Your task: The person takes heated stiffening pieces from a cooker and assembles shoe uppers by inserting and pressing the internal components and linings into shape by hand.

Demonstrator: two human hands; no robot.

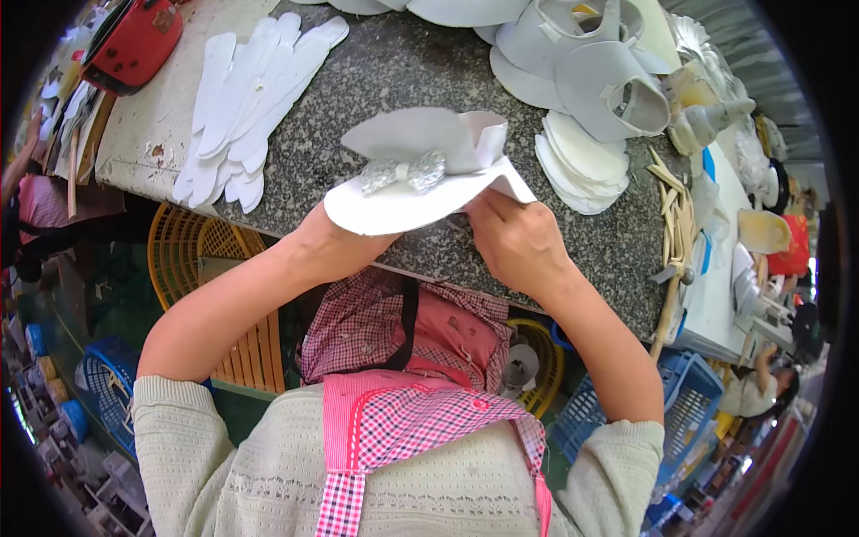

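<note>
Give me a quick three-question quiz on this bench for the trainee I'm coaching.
1. True or false: both hands, left hand and right hand, hold the white shoe piece.
2. What sits on the middle of the white shoe piece? A) a red buckle B) a silver bow C) a blue button
3. Where does the fan of long white strips lie relative to the white shoe piece: toward the person's left or right?

Key: 1 true; 2 B; 3 toward the person's left, on the stone worktop.
</note>
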